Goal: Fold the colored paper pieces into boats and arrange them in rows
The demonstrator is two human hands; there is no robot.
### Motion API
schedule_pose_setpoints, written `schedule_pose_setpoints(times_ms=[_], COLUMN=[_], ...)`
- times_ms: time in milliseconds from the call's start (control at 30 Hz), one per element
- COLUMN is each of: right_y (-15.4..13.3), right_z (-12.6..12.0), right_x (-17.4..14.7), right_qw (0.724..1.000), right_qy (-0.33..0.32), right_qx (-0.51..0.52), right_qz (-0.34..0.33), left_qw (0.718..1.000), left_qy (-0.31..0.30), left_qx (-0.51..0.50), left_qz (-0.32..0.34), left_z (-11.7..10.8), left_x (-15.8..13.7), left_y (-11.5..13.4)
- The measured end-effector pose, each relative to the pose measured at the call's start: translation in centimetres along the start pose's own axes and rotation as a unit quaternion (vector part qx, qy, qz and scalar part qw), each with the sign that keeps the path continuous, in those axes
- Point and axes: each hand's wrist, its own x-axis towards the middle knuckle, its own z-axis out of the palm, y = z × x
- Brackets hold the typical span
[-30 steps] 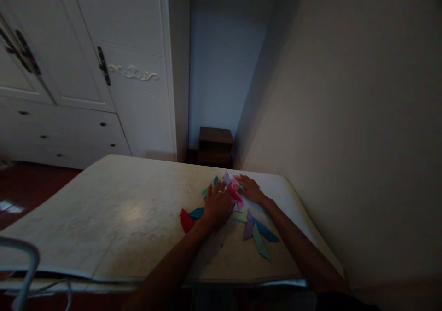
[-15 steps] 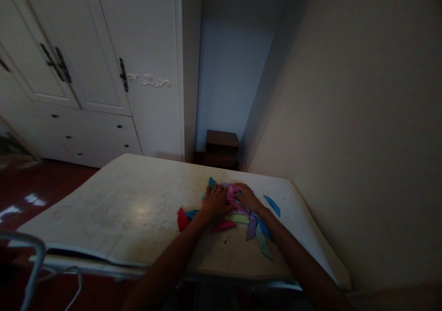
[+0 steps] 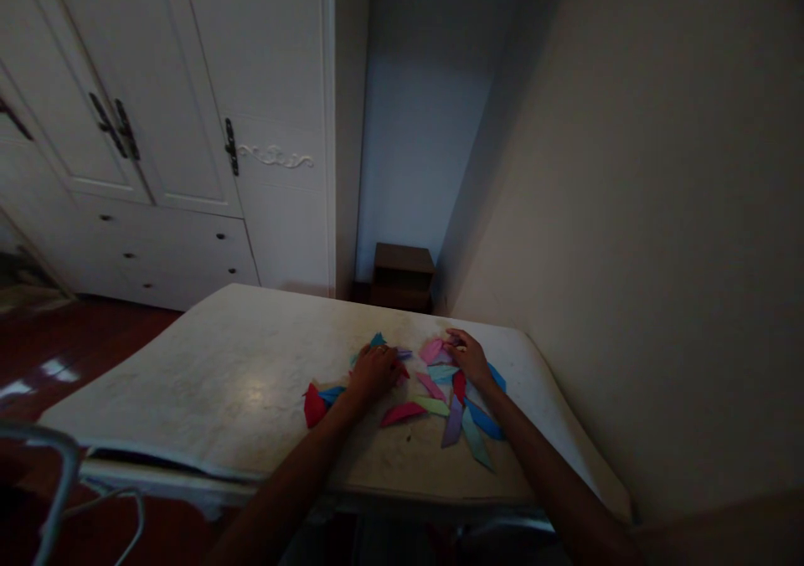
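Many short coloured fabric strips with slanted ends lie on a pale tabletop. My left hand (image 3: 373, 372) rests palm down on the left group, its fingers spread over them. A teal strip (image 3: 378, 340), a purple strip (image 3: 404, 353) and a red strip end stick out around it. My right hand (image 3: 470, 357) is at the right group, thumb and fingertips curled together at a pink strip (image 3: 433, 350). Near its wrist lie a red strip (image 3: 459, 385), a blue strip (image 3: 485, 422), a purple strip (image 3: 451, 422) and a pale green strip (image 3: 476, 439). What lies under both palms is hidden.
A crimson strip (image 3: 315, 407) sits at the left of the pale table (image 3: 188, 382). Behind stand a white wardrobe (image 3: 282, 223) and a small brown cabinet (image 3: 404, 258). A wall (image 3: 628, 256) borders the right side. A pale metal frame (image 3: 63, 465) is at lower left.
My hands have moved apart, left hand leftward and right hand rightward. The strips between them are spread into two groups, and the crimson strip has shifted left.
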Motion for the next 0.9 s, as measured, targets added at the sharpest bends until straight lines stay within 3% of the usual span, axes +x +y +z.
schedule_pose_setpoints(times_ms=[200, 367, 533, 700, 800, 900], right_y=[0.8, 1.5, 1.8, 1.5, 1.6, 2.1], right_z=[-2.2, -3.7, -5.2, -8.5, -10.1, -10.4], right_x=[0.6, 0.6, 0.2, -1.6, -4.5, -8.5], right_qw=[0.995, 0.991, 0.992, 0.991, 0.991, 0.983], right_qy=[0.089, 0.117, 0.106, 0.106, 0.069, 0.002], right_qx=[0.037, 0.044, 0.045, 0.027, -0.059, -0.171], right_qz=[0.019, 0.038, 0.056, 0.077, 0.099, 0.064], left_qw=[0.999, 0.998, 0.997, 0.996, 0.992, 0.98], left_qy=[0.027, 0.052, 0.075, 0.093, 0.125, 0.167], left_qx=[0.011, 0.015, -0.003, -0.016, -0.005, 0.025], left_qz=[-0.024, -0.022, -0.003, -0.001, -0.027, -0.101], left_z=[-0.1, 0.0, -0.1, -1.5, -2.4, -2.9], left_x=[0.1, 0.0, 0.1, -0.1, -0.5, -1.1], left_y=[-0.2, 0.0, -0.1, -0.6, -0.6, -0.6])
